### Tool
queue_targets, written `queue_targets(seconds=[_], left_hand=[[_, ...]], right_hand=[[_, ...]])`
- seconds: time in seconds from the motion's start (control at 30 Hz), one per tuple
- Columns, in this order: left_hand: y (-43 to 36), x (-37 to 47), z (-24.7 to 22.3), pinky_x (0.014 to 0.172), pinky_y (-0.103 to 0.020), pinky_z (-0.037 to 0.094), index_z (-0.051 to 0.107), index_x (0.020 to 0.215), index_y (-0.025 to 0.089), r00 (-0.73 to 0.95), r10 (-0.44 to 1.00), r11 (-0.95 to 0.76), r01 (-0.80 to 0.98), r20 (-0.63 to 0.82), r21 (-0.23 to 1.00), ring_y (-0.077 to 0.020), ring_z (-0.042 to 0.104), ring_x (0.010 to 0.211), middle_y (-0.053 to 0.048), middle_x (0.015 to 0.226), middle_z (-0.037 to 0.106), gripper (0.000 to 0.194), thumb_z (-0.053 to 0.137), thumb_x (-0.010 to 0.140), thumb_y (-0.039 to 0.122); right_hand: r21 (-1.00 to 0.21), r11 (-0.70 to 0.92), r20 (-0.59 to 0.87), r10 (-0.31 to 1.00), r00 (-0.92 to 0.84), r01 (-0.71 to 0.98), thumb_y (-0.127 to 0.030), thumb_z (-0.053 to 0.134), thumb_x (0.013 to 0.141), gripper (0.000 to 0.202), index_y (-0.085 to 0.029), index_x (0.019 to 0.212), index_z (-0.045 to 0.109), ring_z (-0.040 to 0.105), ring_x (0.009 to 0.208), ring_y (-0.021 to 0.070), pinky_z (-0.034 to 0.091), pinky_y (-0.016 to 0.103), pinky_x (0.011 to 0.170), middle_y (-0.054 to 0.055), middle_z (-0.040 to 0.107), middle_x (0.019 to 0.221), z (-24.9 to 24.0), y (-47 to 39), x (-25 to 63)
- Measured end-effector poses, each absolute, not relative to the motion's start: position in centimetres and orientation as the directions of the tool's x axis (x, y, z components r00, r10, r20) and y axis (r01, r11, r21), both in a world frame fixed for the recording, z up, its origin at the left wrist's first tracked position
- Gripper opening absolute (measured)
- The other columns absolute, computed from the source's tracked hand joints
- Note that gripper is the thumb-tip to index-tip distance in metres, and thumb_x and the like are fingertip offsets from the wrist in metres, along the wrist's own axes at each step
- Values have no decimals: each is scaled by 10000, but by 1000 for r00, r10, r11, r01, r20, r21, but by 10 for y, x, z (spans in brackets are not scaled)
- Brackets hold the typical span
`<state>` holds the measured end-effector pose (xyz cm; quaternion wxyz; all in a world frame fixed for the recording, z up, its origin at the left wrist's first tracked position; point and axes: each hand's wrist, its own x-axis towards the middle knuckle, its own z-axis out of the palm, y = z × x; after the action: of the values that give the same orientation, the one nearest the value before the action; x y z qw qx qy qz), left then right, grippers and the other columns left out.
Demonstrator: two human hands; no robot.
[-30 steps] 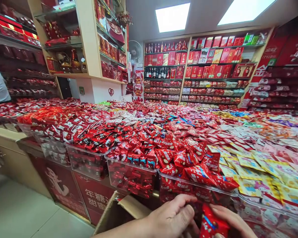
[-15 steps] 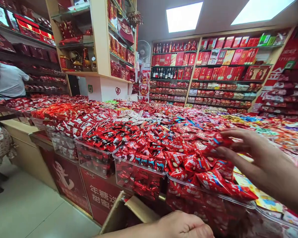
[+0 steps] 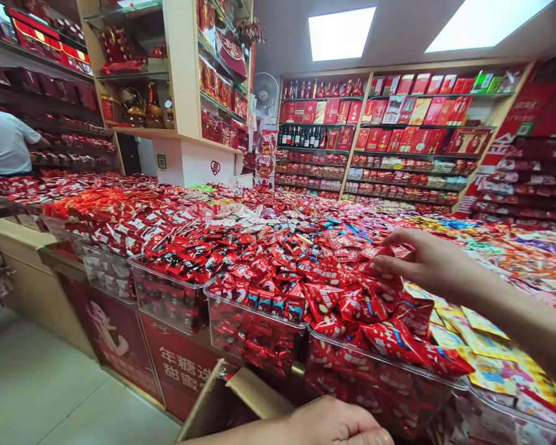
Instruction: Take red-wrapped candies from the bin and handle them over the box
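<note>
Red candy packets (image 3: 352, 290) lie heaped in clear bins (image 3: 254, 321) on the worktop. Right hand (image 3: 421, 262) pinches packets atop the heap. Left hand (image 3: 338, 426) rests curled above cardboard box (image 3: 231, 402), grip undeterminable.

Candy packets (image 3: 352, 290) in clear bins (image 3: 254, 327) on counter, cardboard box (image 3: 231, 402) below, shelves (image 3: 398, 136) behind.

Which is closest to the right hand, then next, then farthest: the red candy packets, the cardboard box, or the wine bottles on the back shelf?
From the right hand:
1. Red candy packets, right at its fingertips in the clear bin.
2. Cardboard box, low and to the left, beside the left hand.
3. Wine bottles, far off on the back wall shelf.
</note>
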<state>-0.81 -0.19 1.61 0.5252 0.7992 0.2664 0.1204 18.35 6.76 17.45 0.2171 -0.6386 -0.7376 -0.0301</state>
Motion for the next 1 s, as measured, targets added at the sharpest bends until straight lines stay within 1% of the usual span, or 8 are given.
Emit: queue_targets(seconds=[0.1, 0.2, 0.37, 0.47, 0.73, 0.83, 0.93, 1.0], left_hand=[[-8, -6, 22, 720, -281, 473, 623, 1059, 115, 819, 563, -270, 307, -109, 912, -242, 629, 872, -166, 971, 670, 699, 263, 789, 649], [-10, -5, 22, 692, -272, 478, 632, 1038, 120, 800, 586, -260, 336, -129, 905, -231, 638, 832, -156, 942, 680, 655, 279, 804, 620], [-1, -7, 16, 758, -288, 463, 622, 1065, 120, 845, 531, -323, 270, -62, 907, -258, 618, 922, -167, 1010, 657, 659, 307, 792, 629], [2, -8, 15, 744, -277, 462, 628, 1050, 126, 839, 542, -331, 267, -49, 905, -248, 620, 908, -160, 997, 663, 630, 329, 793, 617], [-6, -7, 12, 650, -228, 456, 633, 1000, 146, 797, 594, -281, 334, -110, 900, -170, 624, 776, -103, 918, 690, 500, 358, 828, 526], [-7, -8, 13, 643, -210, 446, 635, 987, 165, 787, 606, -299, 356, -112, 885, -141, 609, 753, -57, 891, 691, 466, 354, 838, 504], [-8, -9, 16, 652, -195, 440, 635, 991, 188, 782, 613, -302, 366, -115, 880, -127, 591, 766, -26, 899, 687, 437, 360, 839, 493], [-9, -10, 20, 656, -193, 437, 638, 987, 192, 781, 615, -313, 370, -110, 874, -126, 586, 769, -18, 899, 687, 418, 369, 841, 478]], right_hand=[[-144, 85, 349, 937, -30, 986, -421, 578, 738, 220, -218, 822, 575, 607, 635, 242, 420, 331, 559, 62, 648, 684, 172, 64, 180], [-77, 22, 378, 926, 9, 997, -450, 575, 731, 241, -214, 783, 571, 595, 708, 262, 397, 329, 587, 82, 648, 749, 167, 66, 180], [39, -47, 364, 931, 29, 998, -558, 533, 714, 336, -225, 755, 540, 585, 748, 277, 349, 341, 595, 75, 660, 780, 164, 71, 182], [84, -55, 392, 920, 18, 995, -553, 530, 717, 339, -216, 738, 503, 584, 750, 279, 324, 345, 588, 72, 662, 770, 163, 71, 182], [51, -17, 357, 934, -2, 999, -518, 511, 744, 321, -200, 706, 499, 589, 745, 283, 356, 388, 635, 78, 655, 741, 163, 81, 172], [-8, -1, 330, 944, 3, 1000, -570, 422, 773, 402, -199, 664, 530, 595, 733, 294, 372, 405, 631, 87, 659, 717, 168, 87, 170], [-83, -5, 365, 930, 35, 997, -583, 338, 806, 453, -201, 747, 575, 595, 760, 288, 389, 403, 639, 96, 668, 791, 176, 83, 173], [-152, 49, 446, 895, 24, 987, -533, 374, 819, 387, -205, 833, 580, 588, 782, 246, 402, 353, 652, 82, 661, 865, 178, 67, 175]])
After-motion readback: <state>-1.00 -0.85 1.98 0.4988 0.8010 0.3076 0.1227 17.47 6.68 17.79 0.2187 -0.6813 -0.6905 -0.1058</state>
